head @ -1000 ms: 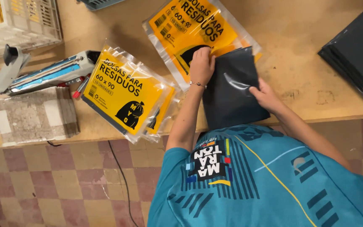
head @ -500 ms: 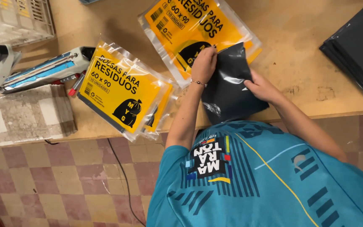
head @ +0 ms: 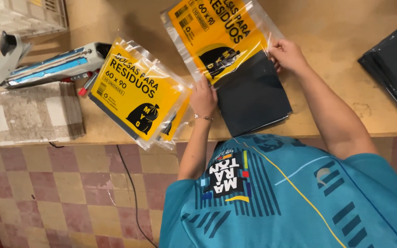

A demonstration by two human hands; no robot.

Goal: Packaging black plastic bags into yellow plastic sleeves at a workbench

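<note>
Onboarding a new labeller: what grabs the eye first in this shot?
The yellow-printed clear sleeve at top centre, gripped by the left hand and right hand, with a dark folded bag stack half inside it. Left of that, filled yellow packs lie on the wooden table; a tape dispenser lies further left.

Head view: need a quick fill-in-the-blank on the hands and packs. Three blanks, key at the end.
1. The left hand and right hand both hold a clear sleeve whose label is ____.
2. The dark folded bundle sticks out of the sleeve toward the ____.
3. The sealed packs lie on the person's ____ side.

Missing words: yellow; person; left
</note>
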